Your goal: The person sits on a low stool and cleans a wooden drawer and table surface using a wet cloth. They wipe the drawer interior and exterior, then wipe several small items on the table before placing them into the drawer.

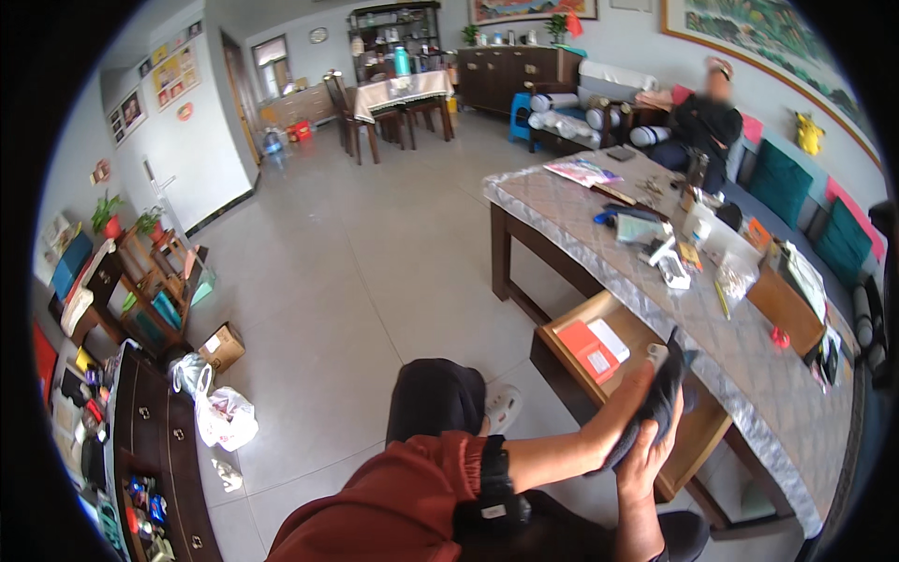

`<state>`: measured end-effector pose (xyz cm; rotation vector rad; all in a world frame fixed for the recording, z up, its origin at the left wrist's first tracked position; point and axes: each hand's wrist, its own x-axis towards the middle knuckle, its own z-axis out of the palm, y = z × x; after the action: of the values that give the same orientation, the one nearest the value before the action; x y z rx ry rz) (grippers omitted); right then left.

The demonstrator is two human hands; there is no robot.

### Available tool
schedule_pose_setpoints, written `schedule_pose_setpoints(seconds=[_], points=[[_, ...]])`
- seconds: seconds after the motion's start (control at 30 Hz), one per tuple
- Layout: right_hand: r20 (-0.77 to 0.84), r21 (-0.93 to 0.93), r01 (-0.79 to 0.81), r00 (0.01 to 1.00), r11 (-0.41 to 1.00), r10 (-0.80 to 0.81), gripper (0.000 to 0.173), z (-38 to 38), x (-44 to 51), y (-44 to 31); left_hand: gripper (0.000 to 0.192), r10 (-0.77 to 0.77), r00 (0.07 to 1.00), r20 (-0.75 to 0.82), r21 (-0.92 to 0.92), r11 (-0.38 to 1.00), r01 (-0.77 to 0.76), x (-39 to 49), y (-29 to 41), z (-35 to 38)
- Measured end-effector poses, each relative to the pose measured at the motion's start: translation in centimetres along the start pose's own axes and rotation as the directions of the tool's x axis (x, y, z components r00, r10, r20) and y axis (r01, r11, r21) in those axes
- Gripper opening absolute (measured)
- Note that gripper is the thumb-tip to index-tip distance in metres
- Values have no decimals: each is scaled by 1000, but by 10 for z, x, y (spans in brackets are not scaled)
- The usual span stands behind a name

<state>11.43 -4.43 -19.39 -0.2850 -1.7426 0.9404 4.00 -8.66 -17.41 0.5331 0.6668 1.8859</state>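
A folded black cloth item (650, 404) is held between my two hands above the pulled-out wooden drawer (695, 467). My left hand (628, 393) lies against its left side, partly hidden by the cloth. On the lower right side, my right hand (650, 449) grips it with the thumb across the front. Inside the drawer are a red-orange box (581, 348) and a white box (608, 340). What else the drawer holds behind my hands is partly hidden.
The table (765, 379) wears a patterned cover and carries a clear plastic bag (737, 274), a brown box (785, 302) and several small items. A person (709, 126) sits on the sofa beyond it. White plastic bags (225, 418) and a cardboard box (222, 347) stand on the floor at left.
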Motion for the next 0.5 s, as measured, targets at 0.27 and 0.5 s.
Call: schedule_pose_setpoints(seconds=[0.27,0.5], points=[[-74,-83,-380,924,921,375,48,13,50,-24,41,-174,982,-67,-21,985,173,-18,-2,-25],[46,-410,7,999,912,13,57,55,32,33,58,-321,936,-141,-133,943,304,20,49,-69]])
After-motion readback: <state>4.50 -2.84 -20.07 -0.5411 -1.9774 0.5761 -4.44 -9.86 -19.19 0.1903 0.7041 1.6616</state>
